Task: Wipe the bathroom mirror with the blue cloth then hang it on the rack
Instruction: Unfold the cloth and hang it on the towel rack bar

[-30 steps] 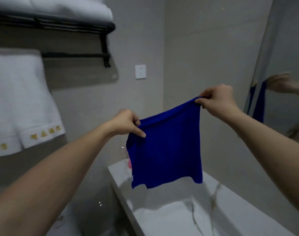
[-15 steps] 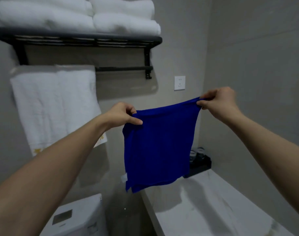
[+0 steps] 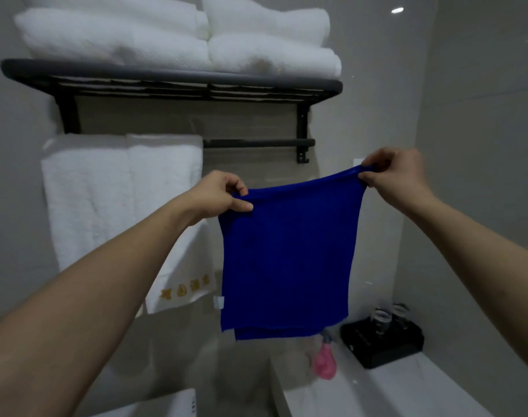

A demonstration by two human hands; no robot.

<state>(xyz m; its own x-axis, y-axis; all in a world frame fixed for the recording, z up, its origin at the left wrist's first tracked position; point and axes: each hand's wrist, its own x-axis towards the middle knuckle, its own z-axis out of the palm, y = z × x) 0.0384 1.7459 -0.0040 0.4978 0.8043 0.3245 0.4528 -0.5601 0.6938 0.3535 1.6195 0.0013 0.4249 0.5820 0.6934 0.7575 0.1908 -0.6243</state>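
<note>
The blue cloth (image 3: pixel 289 260) hangs folded and stretched between my two hands, in front of the wall. My left hand (image 3: pixel 219 192) pinches its upper left corner. My right hand (image 3: pixel 396 176) pinches its upper right corner, a little higher. Just above the cloth is the black rack (image 3: pixel 172 81), and the bare right end of its lower bar (image 3: pixel 256 143) lies above and between my hands. The mirror is out of view.
Folded white towels (image 3: pixel 178 34) lie stacked on the rack's shelf. A white towel (image 3: pixel 118 206) with gold embroidery hangs over the bar's left part. Below right, a white counter (image 3: pixel 392 392) holds a pink bottle (image 3: pixel 325 361) and a black tray (image 3: pixel 383 344) with glasses.
My view has swung left and up, away from the mirror, bringing the rack closer and central. Both hands have carried the stretched cloth up towards the rack's bar.
</note>
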